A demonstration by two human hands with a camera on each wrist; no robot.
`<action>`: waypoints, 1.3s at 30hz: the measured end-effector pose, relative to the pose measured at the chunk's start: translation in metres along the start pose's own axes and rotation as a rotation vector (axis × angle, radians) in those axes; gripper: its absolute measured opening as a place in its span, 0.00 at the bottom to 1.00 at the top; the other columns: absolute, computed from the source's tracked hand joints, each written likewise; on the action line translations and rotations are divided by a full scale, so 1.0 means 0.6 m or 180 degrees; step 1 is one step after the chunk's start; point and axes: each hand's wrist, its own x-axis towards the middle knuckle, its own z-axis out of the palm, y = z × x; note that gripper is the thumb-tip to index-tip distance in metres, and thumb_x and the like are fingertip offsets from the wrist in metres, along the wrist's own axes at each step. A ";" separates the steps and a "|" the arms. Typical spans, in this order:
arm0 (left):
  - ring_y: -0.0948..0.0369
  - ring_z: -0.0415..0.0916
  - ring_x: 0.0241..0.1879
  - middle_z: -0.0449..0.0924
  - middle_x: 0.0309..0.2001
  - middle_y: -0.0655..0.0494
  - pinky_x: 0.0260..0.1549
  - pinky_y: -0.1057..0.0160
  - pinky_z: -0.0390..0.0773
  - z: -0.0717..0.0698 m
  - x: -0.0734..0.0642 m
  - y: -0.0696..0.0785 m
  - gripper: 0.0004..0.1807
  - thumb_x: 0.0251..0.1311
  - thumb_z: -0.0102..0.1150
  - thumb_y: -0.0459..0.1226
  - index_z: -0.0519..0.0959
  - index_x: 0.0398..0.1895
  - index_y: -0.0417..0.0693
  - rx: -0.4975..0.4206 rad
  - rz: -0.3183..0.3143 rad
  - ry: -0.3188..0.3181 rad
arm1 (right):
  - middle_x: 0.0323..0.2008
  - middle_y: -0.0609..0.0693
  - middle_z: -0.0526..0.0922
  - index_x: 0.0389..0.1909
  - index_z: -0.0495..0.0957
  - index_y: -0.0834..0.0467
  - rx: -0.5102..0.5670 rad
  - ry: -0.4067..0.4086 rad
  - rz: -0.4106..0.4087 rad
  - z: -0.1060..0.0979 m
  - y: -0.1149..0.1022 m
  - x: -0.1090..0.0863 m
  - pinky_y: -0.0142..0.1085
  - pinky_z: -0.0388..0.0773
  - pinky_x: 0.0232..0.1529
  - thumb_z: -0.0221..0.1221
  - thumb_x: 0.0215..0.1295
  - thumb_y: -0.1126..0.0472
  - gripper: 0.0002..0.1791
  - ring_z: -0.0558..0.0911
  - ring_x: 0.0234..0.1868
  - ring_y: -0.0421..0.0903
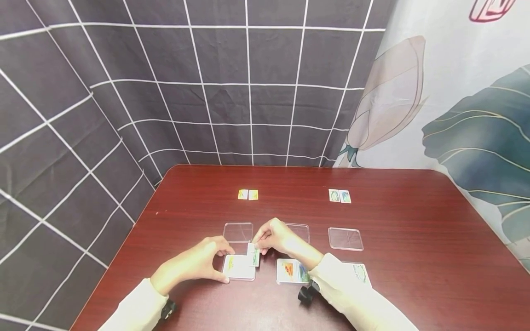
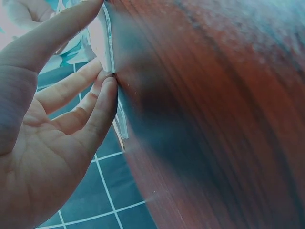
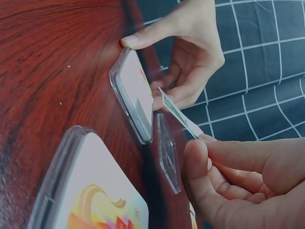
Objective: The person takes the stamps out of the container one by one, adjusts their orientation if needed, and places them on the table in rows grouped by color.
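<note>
Holding one small card (image 1: 253,258) over the right end of the leftmost filled case (image 1: 239,279).
From where I stand I count five small cards: that one, two yellowish ones (image 1: 248,195) side by side at the back left, and two greenish ones (image 1: 344,196) at the back right. Three filled cases make the near row, the right one partly behind the sleeve (image 1: 345,294); three clear covers (image 1: 238,224) lie beyond them. The raised card sits between the hands. The right hand (image 1: 278,236) clamps its edge between thumb and fingers; the left hand (image 1: 198,261), thumb and fingers spread apart, grips the leftmost case's two left corners on the counter (image 1: 194,299).
</note>
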 end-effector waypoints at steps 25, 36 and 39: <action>0.65 0.73 0.38 0.76 0.38 0.64 0.41 0.64 0.76 -0.002 0.003 0.001 0.27 0.38 0.83 0.45 0.83 0.43 0.46 0.0026 -0.0002 -0.0017 | 0.23 0.63 0.84 0.32 0.82 0.77 0.0098 0.0064 -0.0025 -0.025 -0.006 -0.002 0.50 0.83 0.32 0.64 0.57 0.79 0.03 0.80 0.19 0.41; 0.66 0.73 0.38 0.75 0.37 0.65 0.40 0.64 0.76 -0.002 0.001 0.000 0.27 0.38 0.83 0.46 0.83 0.42 0.46 0.0053 -0.0007 0.0006 | 0.22 0.60 0.84 0.32 0.82 0.76 0.0048 0.0062 -0.0081 -0.036 -0.005 -0.002 0.48 0.83 0.30 0.63 0.57 0.79 0.03 0.80 0.18 0.40; 0.66 0.73 0.38 0.75 0.37 0.65 0.40 0.64 0.76 0.000 0.001 -0.001 0.27 0.37 0.83 0.46 0.83 0.42 0.47 0.0056 -0.0004 0.0016 | 0.22 0.61 0.84 0.33 0.82 0.77 0.0098 0.0062 -0.0096 -0.039 -0.004 -0.003 0.50 0.83 0.31 0.63 0.57 0.79 0.03 0.80 0.19 0.40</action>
